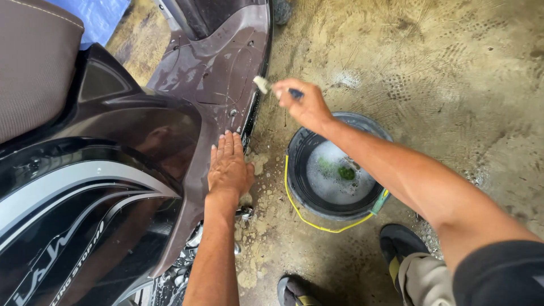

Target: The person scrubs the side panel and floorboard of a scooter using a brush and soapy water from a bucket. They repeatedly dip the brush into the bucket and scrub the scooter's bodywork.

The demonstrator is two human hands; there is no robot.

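The wet, stained concrete floor (453,68) carries a black bucket (300,187) of soapy water beside the brown scooter (215,68).

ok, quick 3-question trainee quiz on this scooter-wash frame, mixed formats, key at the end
1. True or false: the left hand lies flat on the scooter's brown side panel.
2. The right hand holds: A) a hose, B) a small brush, C) a cloth.
3. What does the black bucket with the yellow handle hold?

Key:
1. True; palm down, fingers together.
2. B; bristle end at the panel's edge.
3. Soapy water with something green in it, standing on the wet concrete floor.
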